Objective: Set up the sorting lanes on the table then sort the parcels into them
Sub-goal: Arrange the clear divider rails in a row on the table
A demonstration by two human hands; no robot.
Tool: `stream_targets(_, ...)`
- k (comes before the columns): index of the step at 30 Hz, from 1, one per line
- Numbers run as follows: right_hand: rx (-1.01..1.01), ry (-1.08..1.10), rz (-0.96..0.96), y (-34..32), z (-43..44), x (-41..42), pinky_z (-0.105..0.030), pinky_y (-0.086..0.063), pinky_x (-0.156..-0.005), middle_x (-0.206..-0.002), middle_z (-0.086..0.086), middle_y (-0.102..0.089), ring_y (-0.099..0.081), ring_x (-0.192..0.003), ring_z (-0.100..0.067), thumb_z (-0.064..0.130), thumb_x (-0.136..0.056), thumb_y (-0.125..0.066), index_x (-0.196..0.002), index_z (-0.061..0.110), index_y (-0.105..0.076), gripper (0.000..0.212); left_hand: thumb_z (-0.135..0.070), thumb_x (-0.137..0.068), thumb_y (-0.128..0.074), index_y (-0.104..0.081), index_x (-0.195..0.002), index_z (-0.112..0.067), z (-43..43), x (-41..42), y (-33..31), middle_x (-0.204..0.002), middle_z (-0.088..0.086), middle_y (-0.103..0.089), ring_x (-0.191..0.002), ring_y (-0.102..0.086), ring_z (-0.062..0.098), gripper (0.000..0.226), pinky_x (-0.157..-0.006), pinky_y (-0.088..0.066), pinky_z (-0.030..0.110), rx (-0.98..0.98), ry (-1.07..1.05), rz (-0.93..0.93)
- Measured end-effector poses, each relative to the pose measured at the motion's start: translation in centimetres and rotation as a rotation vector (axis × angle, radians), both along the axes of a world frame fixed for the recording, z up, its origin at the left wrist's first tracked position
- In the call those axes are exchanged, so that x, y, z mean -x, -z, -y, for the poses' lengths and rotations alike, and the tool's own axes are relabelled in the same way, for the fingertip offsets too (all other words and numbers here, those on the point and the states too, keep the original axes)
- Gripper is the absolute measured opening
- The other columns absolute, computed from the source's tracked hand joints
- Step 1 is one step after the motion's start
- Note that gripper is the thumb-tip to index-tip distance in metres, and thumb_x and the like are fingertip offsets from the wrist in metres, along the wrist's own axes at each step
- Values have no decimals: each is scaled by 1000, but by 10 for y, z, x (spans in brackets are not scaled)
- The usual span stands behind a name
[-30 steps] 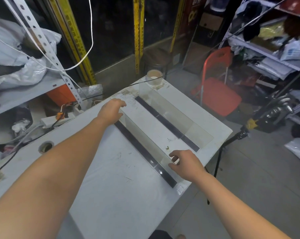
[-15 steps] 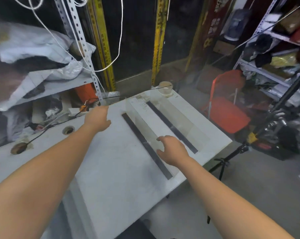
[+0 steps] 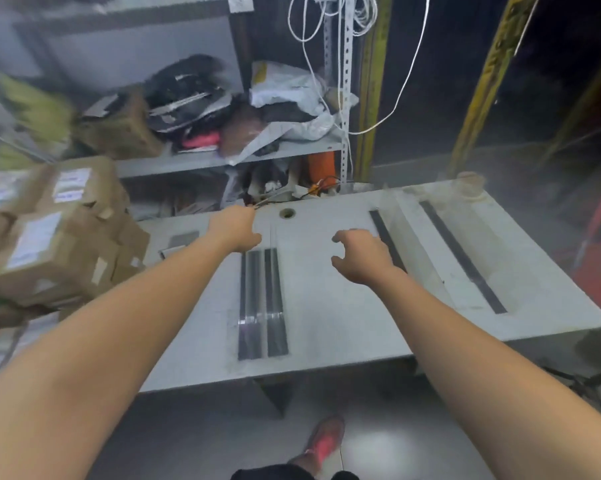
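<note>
White table (image 3: pixel 326 323) bears black-based lane dividers (image 3: pixel 262 299), boxed parcels (image 3: pixel 50 244) beside it, cluttered shelf (image 3: pixel 223 159) behind; right hand (image 3: pixel 361 254) hovers loosely spread, empty; left hand (image 3: pixel 235 232), grip indiscernible.

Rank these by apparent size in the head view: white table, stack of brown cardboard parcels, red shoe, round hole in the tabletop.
1. White table
2. Stack of brown cardboard parcels, though the frame edge crops it
3. Red shoe
4. Round hole in the tabletop
</note>
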State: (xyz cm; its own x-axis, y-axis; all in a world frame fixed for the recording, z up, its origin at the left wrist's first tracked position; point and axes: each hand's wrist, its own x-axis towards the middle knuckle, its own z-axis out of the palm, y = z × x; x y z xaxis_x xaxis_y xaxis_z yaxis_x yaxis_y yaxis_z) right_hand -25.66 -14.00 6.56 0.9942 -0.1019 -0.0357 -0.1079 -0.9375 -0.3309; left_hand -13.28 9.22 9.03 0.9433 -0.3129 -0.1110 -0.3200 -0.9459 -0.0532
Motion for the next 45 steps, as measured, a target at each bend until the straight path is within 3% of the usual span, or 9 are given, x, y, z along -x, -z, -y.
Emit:
stream_targets(4, 47, -90, -12, -12, -32, -2, -36, -46, -92, -139, -2, -54, -48, -130, -23, 30, -95, -58, -141, 21, -50, 48, -38, -87, -57, -59, -115, -12, -32, 30, -5, -111, 9, -64, -98, -61, 31, 38, -71, -48, 36, -5, -70, 61)
stream_targets(14, 1, -73, -56, 0, -76, -18, -35, -47, -91, -137, -5, -57, -53, -124, -25, 29, -93, -60, -134, 17, -57, 43, -33, -92, -57, -51, -134, -11, -70, 35, 30, -135, 8, -54, -120, -54, 29, 48, -94, -50, 43, 102, -53, -45)
stream_targets(17, -29, -32, -71, 13, -90, -24, -34, -47, -91, -137, -4, -56, -53, -124, -24, 29, -93, -61, -135, 18, -57, 44, -32, -92, -58, -49, -139, -12, -77, 19, 43, -140, 6, -52, -126, -50, 27, 51, -96, -48, 41, 136, 16, -82)
stream_targets(23, -72, 77, -155, 41, -116, -39, -33, -47, -91, -138, 0, -57, -54, -124, -22, 30, -93, -60, -136, 19, -56, 44, -29, -91, -58, -56, -130, -10, -87, -26, 69, -132, 8, -57, -119, -54, 27, 43, -94, -49, 41, 214, 131, -127)
stream_targets(26, -102, 142, -204, 54, -127, -46, -32, -49, -88, -132, 2, -61, -58, -118, -20, 32, -92, -61, -131, 20, -59, 41, -21, -94, -55, -52, -138, -11, -85, -48, 80, -136, 7, -54, -120, -54, 27, 45, -96, -49, 40, 286, 198, -185)
stream_targets(36, -215, 349, -259, 85, -152, -45, -33, -51, -90, -127, 1, -62, -61, -112, -19, 23, -92, -63, -133, 18, -58, 42, -14, -94, -47, -53, -138, -14, -37, -110, 101, -140, 7, -51, -127, -48, 29, 44, -99, -44, 42, 190, 553, -213)
stream_targets(42, -284, 421, -302, 96, -155, -30, -29, -52, -84, -117, -1, -68, -64, -95, -19, 13, -89, -63, -120, 12, -68, 31, -10, -89, -54, -65, -117, -13, -21, -132, 119, -119, 4, -58, -111, -55, 24, 30, -89, -47, 34, 164, 747, -244)
stream_targets(45, -338, 459, -304, 100, -155, -23, -21, -50, -63, -109, -5, -72, -59, -71, -15, 9, -88, -60, -110, 8, -72, 25, -10, -83, -62, -67, -94, -17, -22, -142, 123, -102, 1, -60, -98, -58, 23, 14, -82, -50, 34, 170, 779, -261)
